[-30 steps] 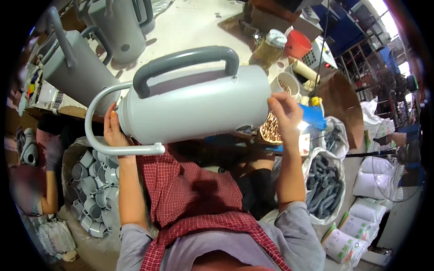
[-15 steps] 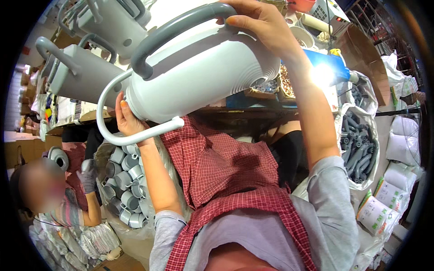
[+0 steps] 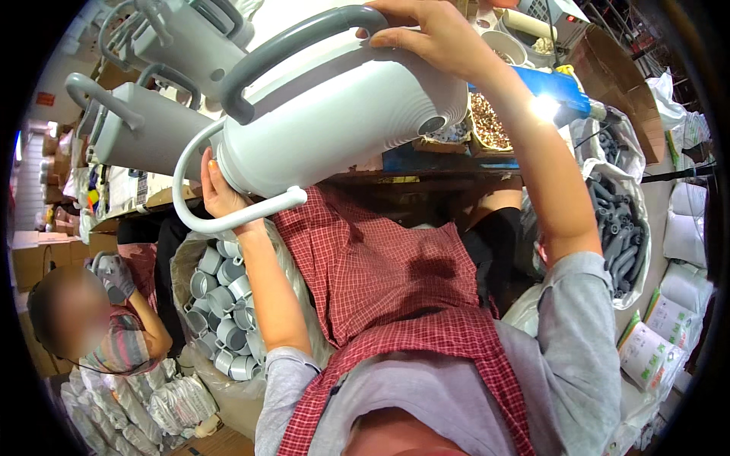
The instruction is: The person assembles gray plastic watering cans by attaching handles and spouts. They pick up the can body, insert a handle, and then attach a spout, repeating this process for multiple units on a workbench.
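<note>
I hold the pale grey plastic watering can with a darker grey arched handle (image 3: 342, 114) tipped on its side above my lap. My right hand (image 3: 433, 38) rests on top, fingers bent over the handle's far end; my left hand (image 3: 220, 194) cups it from below by the thin curved spout tube (image 3: 228, 220), fingers hidden behind the body. It looks hollow, light, stiff and smooth, so the handle seems the surest hold.
</note>
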Motion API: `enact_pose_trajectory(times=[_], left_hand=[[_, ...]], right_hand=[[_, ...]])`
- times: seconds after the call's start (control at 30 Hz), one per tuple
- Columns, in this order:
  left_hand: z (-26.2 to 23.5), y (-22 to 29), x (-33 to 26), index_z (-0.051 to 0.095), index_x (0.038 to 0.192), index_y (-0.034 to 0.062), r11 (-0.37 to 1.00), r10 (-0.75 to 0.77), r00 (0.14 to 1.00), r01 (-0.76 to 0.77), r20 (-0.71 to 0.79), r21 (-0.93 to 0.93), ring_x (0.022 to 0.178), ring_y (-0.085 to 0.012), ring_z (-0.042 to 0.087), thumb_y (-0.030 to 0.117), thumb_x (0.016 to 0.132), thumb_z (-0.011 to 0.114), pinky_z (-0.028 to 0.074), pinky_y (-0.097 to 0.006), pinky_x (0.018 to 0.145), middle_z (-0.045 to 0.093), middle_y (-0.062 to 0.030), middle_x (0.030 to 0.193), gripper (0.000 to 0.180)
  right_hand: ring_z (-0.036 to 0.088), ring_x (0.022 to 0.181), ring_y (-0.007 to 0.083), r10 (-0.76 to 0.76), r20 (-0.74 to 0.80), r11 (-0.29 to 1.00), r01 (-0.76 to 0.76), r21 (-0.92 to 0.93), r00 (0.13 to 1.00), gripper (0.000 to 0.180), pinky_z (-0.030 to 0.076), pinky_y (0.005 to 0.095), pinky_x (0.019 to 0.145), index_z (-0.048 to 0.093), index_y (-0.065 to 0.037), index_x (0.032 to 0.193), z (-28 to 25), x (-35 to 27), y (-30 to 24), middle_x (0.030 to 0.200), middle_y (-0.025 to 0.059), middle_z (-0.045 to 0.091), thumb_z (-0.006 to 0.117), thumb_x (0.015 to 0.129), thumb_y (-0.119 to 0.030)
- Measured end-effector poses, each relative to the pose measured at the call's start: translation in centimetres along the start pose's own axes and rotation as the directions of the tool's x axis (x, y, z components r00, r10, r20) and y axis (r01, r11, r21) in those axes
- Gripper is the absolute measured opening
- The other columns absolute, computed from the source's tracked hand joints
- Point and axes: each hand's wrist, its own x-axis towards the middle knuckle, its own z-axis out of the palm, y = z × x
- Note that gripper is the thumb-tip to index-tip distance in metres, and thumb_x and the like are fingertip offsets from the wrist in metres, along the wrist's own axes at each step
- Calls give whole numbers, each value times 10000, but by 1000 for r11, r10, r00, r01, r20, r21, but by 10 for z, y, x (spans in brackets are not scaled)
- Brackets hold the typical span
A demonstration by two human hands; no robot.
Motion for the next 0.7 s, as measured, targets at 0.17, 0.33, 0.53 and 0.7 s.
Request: enact_pose_trajectory(times=[0.17,0.33,0.53,0.7], left_hand=[[-3,2,-4,552,1250,11,1000,-10,999,10,33,-22,882,-183,641,189,962,544,559,-306,790,646,-117,1046,339],[-7,1,-5,558,1244,20,1000,17,999,-17,31,-7,901,-188,634,200,964,540,546,-318,808,642,-116,1050,333],[-8,-4,-5,554,1247,32,994,72,995,-77,68,72,973,-223,607,209,960,528,522,-356,855,605,-128,1137,338],[-35,11,-7,525,1246,3,968,177,979,-191,99,161,1155,-301,491,254,878,496,337,-456,1035,519,-182,1261,446]], right_hand=[[652,811,230,-17,-44,997,14,-73,999,309,491,330,760,628,-25,1096,2,-2,2,904,170,673,660,817,-152],[642,808,253,-39,-36,993,35,-109,999,281,482,341,754,630,-20,1052,3,-2,6,897,182,662,664,815,-166],[605,710,222,-121,-128,985,103,-138,984,243,478,329,685,647,-38,1007,5,-9,29,804,134,643,649,840,-214],[652,902,219,40,-80,977,-56,-205,996,339,505,369,802,661,-99,1138,25,-7,20,985,94,695,608,857,-280]])
